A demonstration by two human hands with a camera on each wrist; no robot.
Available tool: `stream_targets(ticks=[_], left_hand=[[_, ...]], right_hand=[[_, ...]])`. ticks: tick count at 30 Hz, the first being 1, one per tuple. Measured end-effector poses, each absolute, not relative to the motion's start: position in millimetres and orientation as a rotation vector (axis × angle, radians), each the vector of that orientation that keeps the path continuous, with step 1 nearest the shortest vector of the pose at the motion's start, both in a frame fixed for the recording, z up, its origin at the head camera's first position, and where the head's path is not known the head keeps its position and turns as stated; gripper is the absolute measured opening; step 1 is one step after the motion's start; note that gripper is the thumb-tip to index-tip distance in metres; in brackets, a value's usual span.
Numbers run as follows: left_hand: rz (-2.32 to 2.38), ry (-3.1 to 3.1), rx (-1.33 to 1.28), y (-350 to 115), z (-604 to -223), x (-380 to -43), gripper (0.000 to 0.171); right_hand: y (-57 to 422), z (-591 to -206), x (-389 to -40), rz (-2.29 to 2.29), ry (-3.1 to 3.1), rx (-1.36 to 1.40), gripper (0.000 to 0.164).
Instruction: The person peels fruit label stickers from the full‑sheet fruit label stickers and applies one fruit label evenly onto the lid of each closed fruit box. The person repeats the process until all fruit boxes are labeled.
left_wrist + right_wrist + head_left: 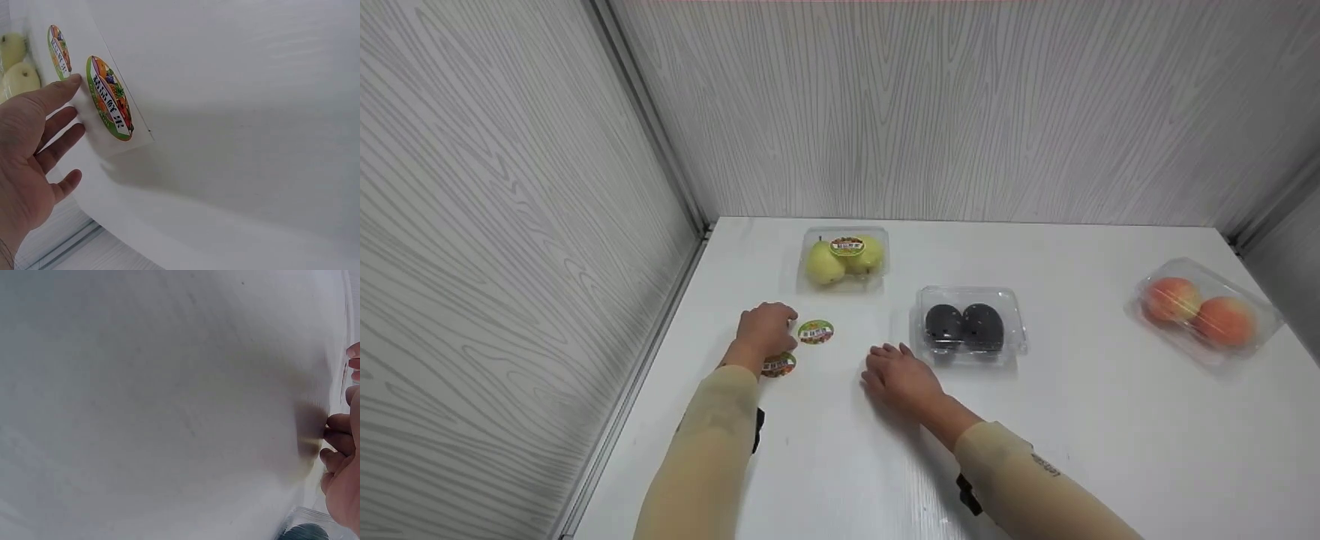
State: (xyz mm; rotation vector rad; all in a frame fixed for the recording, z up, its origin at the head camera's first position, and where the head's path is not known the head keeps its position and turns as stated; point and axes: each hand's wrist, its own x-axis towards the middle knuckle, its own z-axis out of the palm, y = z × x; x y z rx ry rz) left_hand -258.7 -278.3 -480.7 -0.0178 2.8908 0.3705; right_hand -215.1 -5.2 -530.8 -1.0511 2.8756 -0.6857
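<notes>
My left hand [767,328] reaches over two oval fruit-pattern stickers on the white table, its fingers loosely bent. In the left wrist view the stickers lie on a pale backing sheet [115,147]. One fingertip overlaps the sheet between the nearer sticker [109,98] and the farther sticker [60,52]; nothing shows gripped. My right hand [904,381] rests on the table with relaxed fingers, holding nothing. Just beyond it sits a clear plastic box [1012,300] with two dark round fruits [982,328]. The right wrist view catches only part of that hand [343,461].
At the back, a clear box [810,234] holds two yellow-green pears [825,262] under an oval label [847,247]. Far right, another clear box [1264,315] contains two orange-red fruits [1224,321]. Wood-grain panels [930,112] wall the table [1080,420] at back and sides.
</notes>
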Motion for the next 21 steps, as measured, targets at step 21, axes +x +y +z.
stream_targets(ticks=[21], left_hand=[[0.396, 2.805, -0.008, -276.1, -480.7, -258.7, 0.045]], right_hand=[[-8.3, -532.9, -216.5, -0.693, 2.9, -1.014, 0.024]])
